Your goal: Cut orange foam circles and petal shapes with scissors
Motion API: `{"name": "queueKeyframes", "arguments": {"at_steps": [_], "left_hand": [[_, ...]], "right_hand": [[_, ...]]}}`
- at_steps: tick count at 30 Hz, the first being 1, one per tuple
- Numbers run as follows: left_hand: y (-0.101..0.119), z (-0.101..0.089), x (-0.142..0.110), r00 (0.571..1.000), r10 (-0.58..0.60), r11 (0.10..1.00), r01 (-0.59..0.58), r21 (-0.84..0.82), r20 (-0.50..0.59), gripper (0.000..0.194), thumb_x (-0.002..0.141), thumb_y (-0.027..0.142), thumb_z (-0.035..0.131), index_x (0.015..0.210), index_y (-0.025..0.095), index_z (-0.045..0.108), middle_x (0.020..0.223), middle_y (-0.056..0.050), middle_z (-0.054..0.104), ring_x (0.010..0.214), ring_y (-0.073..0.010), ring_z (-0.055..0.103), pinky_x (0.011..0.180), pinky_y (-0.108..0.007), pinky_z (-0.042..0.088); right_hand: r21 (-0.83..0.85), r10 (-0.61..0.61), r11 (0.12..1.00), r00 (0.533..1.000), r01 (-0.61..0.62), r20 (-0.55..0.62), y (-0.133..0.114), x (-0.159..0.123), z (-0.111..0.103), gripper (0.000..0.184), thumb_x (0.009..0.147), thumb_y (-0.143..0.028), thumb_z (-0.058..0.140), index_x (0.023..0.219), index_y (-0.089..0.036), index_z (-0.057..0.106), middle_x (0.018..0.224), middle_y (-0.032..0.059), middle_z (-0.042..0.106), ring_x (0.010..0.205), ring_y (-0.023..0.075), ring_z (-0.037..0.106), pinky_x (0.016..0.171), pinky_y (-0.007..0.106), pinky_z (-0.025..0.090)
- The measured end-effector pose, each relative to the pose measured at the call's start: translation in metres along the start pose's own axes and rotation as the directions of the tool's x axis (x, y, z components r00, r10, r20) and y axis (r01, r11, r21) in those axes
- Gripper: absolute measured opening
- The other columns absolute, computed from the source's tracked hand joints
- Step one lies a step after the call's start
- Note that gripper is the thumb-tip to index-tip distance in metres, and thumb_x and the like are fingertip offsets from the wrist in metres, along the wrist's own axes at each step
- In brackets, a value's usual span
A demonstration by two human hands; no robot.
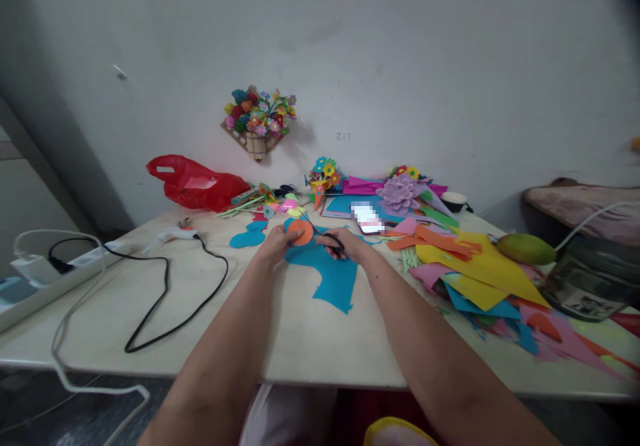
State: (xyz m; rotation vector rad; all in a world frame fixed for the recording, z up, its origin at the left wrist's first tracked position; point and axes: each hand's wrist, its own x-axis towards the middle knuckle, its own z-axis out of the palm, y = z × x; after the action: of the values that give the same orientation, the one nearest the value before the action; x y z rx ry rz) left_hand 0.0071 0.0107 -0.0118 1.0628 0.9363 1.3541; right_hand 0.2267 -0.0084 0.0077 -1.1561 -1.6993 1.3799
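My left hand (274, 241) is closed on a small round orange foam piece (301, 232), held just above the table. My right hand (344, 244) grips black-handled scissors (327, 239), their blades pointing up-left past the orange piece. Under both hands lies a blue foam sheet (330, 274) with a cut edge. More blue scraps (247, 238) lie to the left of my left hand.
A glue gun (175, 235) with a black cord (165, 299) and a power strip (55, 269) lie at the left. Coloured foam sheets (480, 266), paper flowers (400, 193), a phone (367, 219), a mango (526, 249), a dark jar (587, 279) and a red bag (197, 183) crowd the back and right.
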Motion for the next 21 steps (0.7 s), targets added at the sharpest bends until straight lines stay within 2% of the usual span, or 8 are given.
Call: {"name": "queueKeyframes", "arguments": {"at_steps": [9,14,21], "left_hand": [[0.0,-0.002,0.001,1.0,-0.014,1.0,0.014,-0.022,0.021,0.048,0.055,0.014,0.106,0.057,0.023,0.058,0.057,0.0,0.066,0.062,-0.0196,0.072,0.059,-0.027,0.061],[0.002,-0.006,0.0,0.995,-0.038,0.999,0.039,-0.011,0.087,0.041,0.057,0.014,0.105,0.062,0.02,0.065,0.062,-0.003,0.072,0.066,-0.0205,0.074,0.063,-0.027,0.063],[0.004,-0.01,-0.002,0.992,-0.086,0.996,0.083,0.04,0.091,0.03,0.064,0.012,0.101,0.07,0.016,0.072,0.072,-0.005,0.078,0.065,-0.0167,0.073,0.064,-0.024,0.063]], "right_hand": [[0.005,0.007,1.0,1.0,-0.007,0.015,0.003,0.002,-0.001,0.035,0.091,-0.043,0.087,0.077,-0.019,0.066,0.056,-0.0039,0.062,0.041,0.0081,0.05,0.036,0.022,0.023],[-0.018,0.001,1.0,1.0,0.0,0.03,0.004,0.003,-0.003,0.037,0.09,-0.045,0.086,0.076,-0.019,0.064,0.056,-0.0041,0.061,0.042,0.0075,0.049,0.037,0.021,0.024],[-0.05,0.028,0.998,0.999,-0.026,0.032,0.001,0.0,-0.003,0.035,0.091,-0.04,0.086,0.073,-0.018,0.064,0.056,-0.0039,0.061,0.041,0.0069,0.047,0.037,0.021,0.021]]}}
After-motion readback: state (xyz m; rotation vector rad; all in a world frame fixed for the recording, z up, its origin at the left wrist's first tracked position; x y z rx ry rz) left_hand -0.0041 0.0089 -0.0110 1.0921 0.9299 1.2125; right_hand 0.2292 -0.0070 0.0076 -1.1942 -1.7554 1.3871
